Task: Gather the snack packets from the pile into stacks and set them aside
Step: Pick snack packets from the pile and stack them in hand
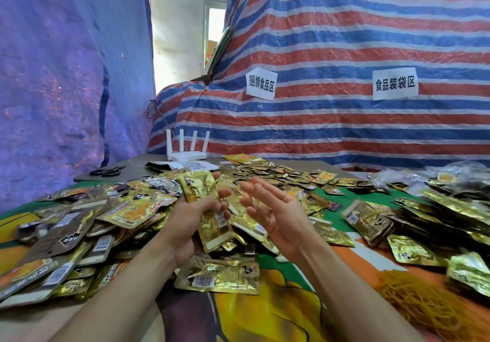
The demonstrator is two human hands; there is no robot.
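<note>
Our left hand (pixel 185 219) gripped a stack (pixel 196 186) of gold packets, held upright over the pile (pixel 278 177). Our right hand (pixel 275 214) hovered just beside it, fingers spread, holding nothing. Loose packets covered the bench (pixel 265 310) all round. A bundle (pixel 367 218) to the right maybe sat squared up, hard to tell. Router (pixel 185 153) and scissors (pixel 106 172) lay at the back.

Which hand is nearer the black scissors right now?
Left. The left hand, gripping a packet stack, is right of and in front of the scissors; the open right hand lies farther right.
</note>
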